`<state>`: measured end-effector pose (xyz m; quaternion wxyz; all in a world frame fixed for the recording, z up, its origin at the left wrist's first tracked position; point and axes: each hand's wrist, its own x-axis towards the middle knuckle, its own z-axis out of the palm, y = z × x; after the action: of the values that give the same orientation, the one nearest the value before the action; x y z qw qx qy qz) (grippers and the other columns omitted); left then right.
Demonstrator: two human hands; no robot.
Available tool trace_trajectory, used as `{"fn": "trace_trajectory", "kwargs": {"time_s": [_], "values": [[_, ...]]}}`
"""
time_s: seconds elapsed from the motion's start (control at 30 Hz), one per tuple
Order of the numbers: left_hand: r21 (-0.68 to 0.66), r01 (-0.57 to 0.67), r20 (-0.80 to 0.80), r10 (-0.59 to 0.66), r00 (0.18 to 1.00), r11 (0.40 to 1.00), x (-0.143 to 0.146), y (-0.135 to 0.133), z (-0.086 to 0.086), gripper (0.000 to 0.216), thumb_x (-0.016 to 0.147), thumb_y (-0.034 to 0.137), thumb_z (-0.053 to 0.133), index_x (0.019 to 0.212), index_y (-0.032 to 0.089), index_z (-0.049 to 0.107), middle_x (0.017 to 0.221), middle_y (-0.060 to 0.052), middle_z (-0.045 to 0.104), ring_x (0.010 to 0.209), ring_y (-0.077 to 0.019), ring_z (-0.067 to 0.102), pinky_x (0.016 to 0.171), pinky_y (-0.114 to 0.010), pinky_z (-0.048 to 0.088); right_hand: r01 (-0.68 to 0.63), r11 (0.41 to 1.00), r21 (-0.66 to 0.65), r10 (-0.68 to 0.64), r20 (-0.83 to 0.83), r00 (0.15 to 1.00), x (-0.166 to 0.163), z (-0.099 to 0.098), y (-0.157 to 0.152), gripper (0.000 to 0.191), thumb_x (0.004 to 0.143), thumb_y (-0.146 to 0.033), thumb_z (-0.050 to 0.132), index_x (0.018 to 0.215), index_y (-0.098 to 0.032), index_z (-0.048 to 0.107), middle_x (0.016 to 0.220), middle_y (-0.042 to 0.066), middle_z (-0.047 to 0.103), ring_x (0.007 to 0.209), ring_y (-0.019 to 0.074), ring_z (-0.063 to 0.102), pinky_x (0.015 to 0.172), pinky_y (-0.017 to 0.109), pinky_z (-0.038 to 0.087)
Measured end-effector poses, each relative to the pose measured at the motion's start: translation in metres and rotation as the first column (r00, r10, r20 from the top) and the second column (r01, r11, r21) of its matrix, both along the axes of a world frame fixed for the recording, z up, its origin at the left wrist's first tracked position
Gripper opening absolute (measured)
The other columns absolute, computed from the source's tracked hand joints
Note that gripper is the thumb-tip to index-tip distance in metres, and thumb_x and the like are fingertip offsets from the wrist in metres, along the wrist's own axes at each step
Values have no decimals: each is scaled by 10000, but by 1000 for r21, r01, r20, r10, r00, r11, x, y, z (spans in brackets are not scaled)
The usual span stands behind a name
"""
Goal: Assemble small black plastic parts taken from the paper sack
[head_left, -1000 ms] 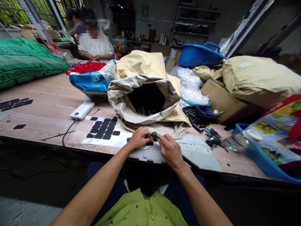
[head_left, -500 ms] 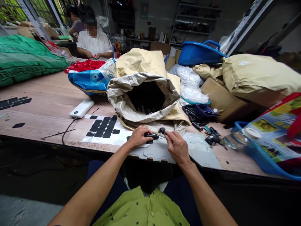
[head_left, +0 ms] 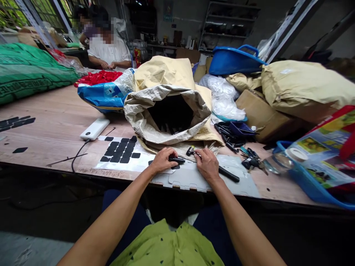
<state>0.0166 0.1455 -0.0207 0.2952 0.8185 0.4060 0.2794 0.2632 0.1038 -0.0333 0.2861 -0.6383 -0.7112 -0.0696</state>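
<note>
My right hand (head_left: 206, 162) is closed around the thin shaft of a small hammer (head_left: 229, 174). Its dark head, with a yellowish face, points left, and its thick black grip sticks out to the right behind my hand. Against the grey board (head_left: 184, 179) my left hand (head_left: 164, 159) pinches a slim black plastic part (head_left: 177, 160). The hammer head lies just right of and slightly beyond that part, apart from it. Left of my hands, black rounded pads (head_left: 122, 149) are laid in rows on a white sheet (head_left: 140, 164).
An open paper sack (head_left: 194, 137) with dark contents stands directly beyond my hands. A white power bank (head_left: 94, 129) with a cable lies left. To the right are black parts (head_left: 226, 135), keys (head_left: 251, 159), a clear jar (head_left: 277, 162) and a blue basin (head_left: 310, 188). A person (head_left: 107, 51) sits across.
The hammer has swung round in my right hand, so its black grip now shows to the right and its head is tilted differently. My left hand stays on the black part.
</note>
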Motion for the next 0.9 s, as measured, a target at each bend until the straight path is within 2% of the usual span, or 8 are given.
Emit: {"fn": "trace_trajectory", "kwargs": {"time_s": [0.3, 0.43, 0.53, 0.6, 0.67, 0.73, 0.8, 0.9], "values": [[14, 19, -3, -19, 1000, 1000, -1, 2, -5, 180, 769, 248, 749, 930, 225, 672, 956, -18, 685, 954, -229, 567, 857, -337, 447, 24, 1000, -17, -23, 42, 999, -1, 0, 0, 209, 942, -276, 574, 1098, -243, 709, 939, 48, 615, 927, 214, 523, 856, 316, 406], [7, 45, 75, -45, 996, 999, -2, -13, 16, 172, 823, 331, 731, 950, 224, 687, 962, -40, 694, 951, -236, 563, 840, -336, 450, 32, 999, -14, -31, 46, 998, 0, 0, 0, 202, 942, -282, 579, 1091, -244, 710, 930, 45, 611, 927, 214, 521, 853, 313, 401], [-114, 202, 146, -184, 972, 973, 0, -50, 42, 210, 905, 394, 652, 1027, 231, 704, 1009, -58, 696, 965, -230, 589, 864, -331, 460, 35, 999, -17, -35, 46, 998, -1, 0, -1, 197, 939, -279, 583, 1087, -246, 709, 943, 45, 617, 936, 215, 520, 853, 312, 396], [-276, 432, 194, -391, 900, 859, 3, -79, 48, 259, 926, 429, 635, 1079, 234, 712, 1015, -47, 706, 936, -204, 619, 849, -298, 471, 37, 999, -20, -37, 42, 998, -1, 1, -1, 201, 938, -276, 582, 1091, -243, 708, 956, 49, 623, 945, 217, 521, 858, 313, 394], [-448, 602, 236, -563, 792, 661, 7, -104, 32, 301, 886, 456, 692, 1081, 229, 724, 945, -20, 718, 838, -165, 629, 763, -250, 472, 39, 999, -23, -39, 36, 999, -2, 1, -1, 204, 938, -274, 580, 1092, -236, 709, 961, 53, 624, 950, 218, 522, 863, 313, 394], [-613, 596, 221, -611, 760, 519, 12, -117, -8, 336, 802, 451, 773, 1045, 222, 737, 851, 7, 712, 743, -139, 611, 662, -219, 449, 39, 999, -28, -38, 31, 999, -2, 2, -1, 204, 937, -273, 580, 1090, -232, 710, 958, 55, 624, 952, 218, 524, 866, 313, 395], [-744, 424, 105, -536, 838, 517, 15, -119, -60, 355, 729, 411, 814, 1020, 223, 737, 856, 14, 714, 775, -161, 627, 673, -233, 468, 40, 999, -28, -40, 29, 999, -3, 2, -1, 200, 934, -272, 586, 1085, -233, 712, 954, 54, 624, 948, 217, 526, 863, 312, 397], [-752, 84, -116, -257, 960, 654, 18, -110, -127, 359, 773, 394, 736, 1084, 215, 719, 1081, -51, 728, 1037, -285, 646, 918, -395, 509, 42, 999, -21, -42, 30, 999, -3, 2, -1, 191, 931, -270, 592, 1075, -234, 713, 951, 52, 626, 942, 217, 527, 855, 311, 399]]}}
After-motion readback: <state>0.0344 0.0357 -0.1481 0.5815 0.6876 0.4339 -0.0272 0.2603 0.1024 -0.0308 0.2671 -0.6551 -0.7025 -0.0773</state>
